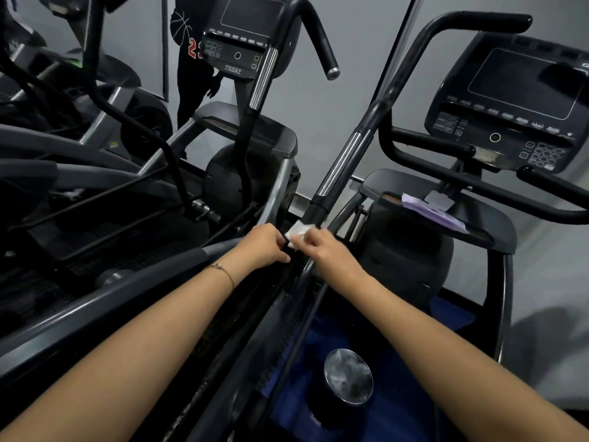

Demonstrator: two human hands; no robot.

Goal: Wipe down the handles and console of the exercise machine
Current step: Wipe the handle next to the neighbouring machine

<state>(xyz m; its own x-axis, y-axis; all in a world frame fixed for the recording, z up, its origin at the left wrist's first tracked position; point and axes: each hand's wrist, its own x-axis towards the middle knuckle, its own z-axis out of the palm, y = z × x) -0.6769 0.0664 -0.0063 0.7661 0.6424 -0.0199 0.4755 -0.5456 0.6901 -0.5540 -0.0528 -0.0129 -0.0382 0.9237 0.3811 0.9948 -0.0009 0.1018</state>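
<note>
A small white wipe is pinched between my left hand and my right hand, low against the base of a long black and chrome handle bar of the exercise machine. That bar rises to a curved black grip at the top right. The machine's dark console with a blank screen and keypad sits at the right, above black fixed handles. A thin bracelet circles my left wrist.
A second identical machine stands to the left, with a person in dark clothes behind it. A purple cloth lies on the tray under the console. A round metal lid sits low beside blue fabric.
</note>
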